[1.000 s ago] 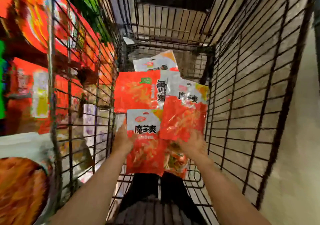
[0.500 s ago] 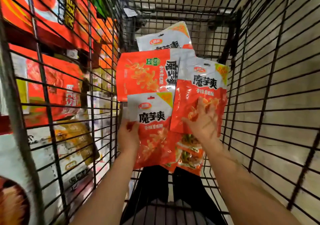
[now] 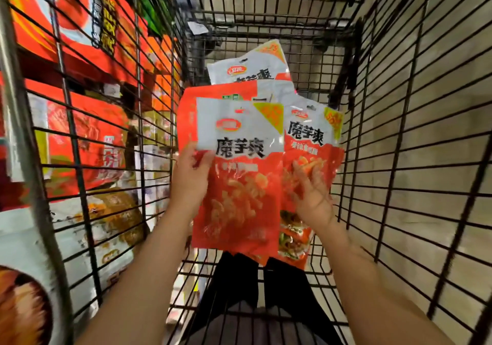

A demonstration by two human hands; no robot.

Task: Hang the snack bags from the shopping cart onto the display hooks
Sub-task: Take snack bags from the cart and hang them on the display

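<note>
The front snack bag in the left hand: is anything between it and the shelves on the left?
Yes. The cart's wire side wall stands between the front bag, which the left hand grips, and the shelves. The bag must go up over the rim. No display hooks are visible.

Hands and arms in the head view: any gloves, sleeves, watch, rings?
Left hand and right hand are both bare, with no gloves. Both forearms are uncovered right to the frame's bottom edge, so no sleeves show. No watch, band or ring is visible; motion blur could hide small details.
</note>
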